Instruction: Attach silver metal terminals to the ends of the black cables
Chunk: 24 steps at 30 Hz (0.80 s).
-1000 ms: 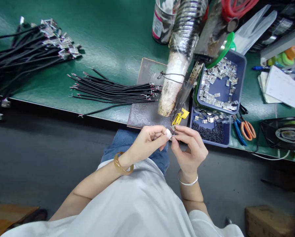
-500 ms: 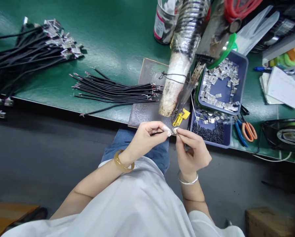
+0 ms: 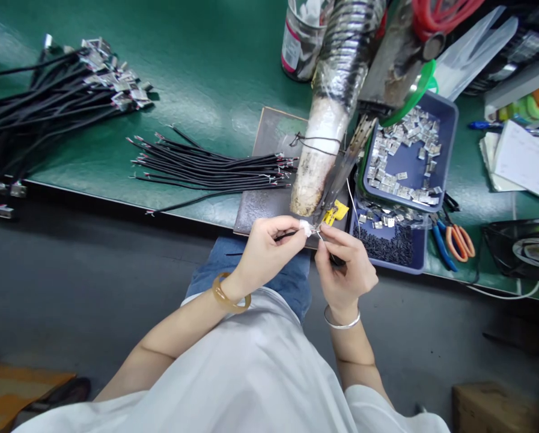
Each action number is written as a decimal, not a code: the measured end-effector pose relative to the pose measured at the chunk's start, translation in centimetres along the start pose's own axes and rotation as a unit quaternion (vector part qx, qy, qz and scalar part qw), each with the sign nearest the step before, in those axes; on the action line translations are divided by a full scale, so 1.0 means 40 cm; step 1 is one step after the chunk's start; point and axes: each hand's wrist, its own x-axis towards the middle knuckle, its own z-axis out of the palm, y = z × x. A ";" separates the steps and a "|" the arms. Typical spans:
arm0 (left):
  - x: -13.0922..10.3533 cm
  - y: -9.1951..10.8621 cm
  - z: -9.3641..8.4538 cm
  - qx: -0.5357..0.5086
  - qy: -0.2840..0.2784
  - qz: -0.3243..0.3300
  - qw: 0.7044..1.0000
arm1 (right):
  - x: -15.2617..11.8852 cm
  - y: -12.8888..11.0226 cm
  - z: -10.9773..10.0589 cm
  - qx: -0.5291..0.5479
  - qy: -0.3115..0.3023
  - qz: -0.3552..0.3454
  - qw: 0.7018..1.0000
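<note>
My left hand (image 3: 271, 246) is closed in a pinch on a black cable (image 3: 286, 235), with white wrapping on a fingertip. Close to its right, my right hand (image 3: 345, 264) is pinched too, its fingertips near the cable's end. A thin pale strand (image 3: 319, 236) shows at those fingertips; the small part between the hands is too tiny to make out. Just above is a yellow clip-like piece (image 3: 336, 212) beside the metal tip of a mounted tool (image 3: 353, 150). Black cables with stripped ends (image 3: 210, 168) lie on the bench to the left.
A foil-wrapped duct (image 3: 321, 126) hangs over a grey board (image 3: 269, 144). To the right are a blue tray of metal connectors (image 3: 449, 144), a lower tray with black bits (image 3: 420, 252), and orange-handled pliers (image 3: 459, 242). Finished-looking cables with metal ends (image 3: 62, 96) pile at left.
Both hands have moved slightly up, toward the tool tip. My right hand has also shifted a little left, and the metal piece seen earlier at its fingertips is now hard to make out.
</note>
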 end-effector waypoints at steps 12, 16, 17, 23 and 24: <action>-0.002 0.013 0.007 0.027 0.022 0.030 0.999 | 0.013 -0.007 0.000 -0.028 0.005 -0.033 0.999; -0.003 0.005 0.002 0.033 0.012 0.025 0.999 | 0.005 -0.006 0.001 -0.020 -0.005 -0.052 0.998; -0.004 0.003 0.001 0.033 0.011 0.023 0.999 | 0.003 -0.005 0.001 -0.018 -0.008 -0.054 0.998; -0.008 0.001 0.007 0.037 0.003 0.044 0.998 | 0.004 -0.006 -0.009 -0.023 0.003 -0.051 0.998; -0.011 0.002 0.007 0.045 0.001 0.057 0.997 | 0.006 -0.007 -0.012 -0.021 0.011 -0.042 0.999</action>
